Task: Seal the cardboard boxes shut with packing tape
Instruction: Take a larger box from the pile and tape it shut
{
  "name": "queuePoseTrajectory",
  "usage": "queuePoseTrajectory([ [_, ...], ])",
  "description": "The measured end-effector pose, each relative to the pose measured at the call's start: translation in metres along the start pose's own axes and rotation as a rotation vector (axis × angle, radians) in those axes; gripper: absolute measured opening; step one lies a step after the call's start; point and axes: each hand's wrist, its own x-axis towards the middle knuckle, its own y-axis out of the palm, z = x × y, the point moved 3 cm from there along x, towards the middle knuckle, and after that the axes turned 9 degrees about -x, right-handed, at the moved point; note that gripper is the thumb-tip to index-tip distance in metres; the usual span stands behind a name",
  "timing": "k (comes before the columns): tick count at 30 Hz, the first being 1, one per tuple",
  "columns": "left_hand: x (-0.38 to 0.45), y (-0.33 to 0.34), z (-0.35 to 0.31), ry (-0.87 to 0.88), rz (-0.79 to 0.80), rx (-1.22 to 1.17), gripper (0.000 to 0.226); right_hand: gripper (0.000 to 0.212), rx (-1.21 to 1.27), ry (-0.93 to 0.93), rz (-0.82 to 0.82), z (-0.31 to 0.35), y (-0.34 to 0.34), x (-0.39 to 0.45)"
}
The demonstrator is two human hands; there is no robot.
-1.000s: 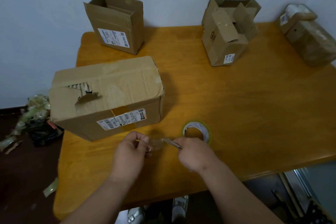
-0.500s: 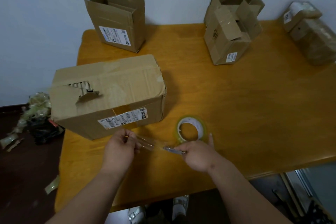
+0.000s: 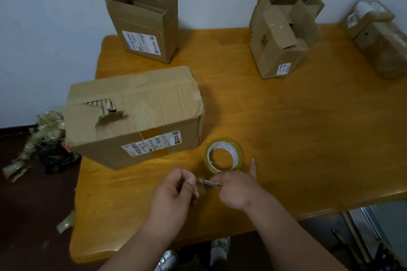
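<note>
Cardboard is lying about the wooden table (image 3: 286, 127) in several states. The big box (image 3: 136, 116), closed but with a torn top, is sitting just beyond the tape roll (image 3: 223, 155), probably because it is next to be sealed. Two smaller boxes with flaps standing open, one (image 3: 144, 24) beyond the big box and one (image 3: 284, 33) far beyond the roll, are waiting by the wall.

The roll is lying flat on the table, close enough for a short strip to be drawn toward the person. The left hand (image 3: 176, 191), just nearer than the roll, is curling its fingers into a pinch on what looks like a clear tape end (image 3: 200, 185), though it is blurred. The right hand (image 3: 236, 189) is gripping a small metal cutter (image 3: 211, 182), blade pointing at the pinch, little finger sticking out toward the roll. Both forearms are angling in from the near edge, wrists low over the table. I judge the strip is being cut free.
</note>
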Motion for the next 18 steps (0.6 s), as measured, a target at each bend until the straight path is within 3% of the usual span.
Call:
queuePoseTrajectory([
  [7, 0.02, -0.041, 0.002, -0.067, -0.178, -0.09, 0.015, 0.049, 0.065, -0.032, 0.037, -0.015, 0.001, -0.006],
  [12, 0.026, -0.068, 0.015, -0.108, -0.329, -0.145, 0.018, 0.037, 0.215, -0.041, 0.15, -0.021, 0.006, -0.016],
  [18, 0.024, -0.079, 0.023, -0.131, -0.345, -0.156, 0.019, 0.029, 0.246, -0.041, 0.198, -0.02, 0.024, -0.016],
])
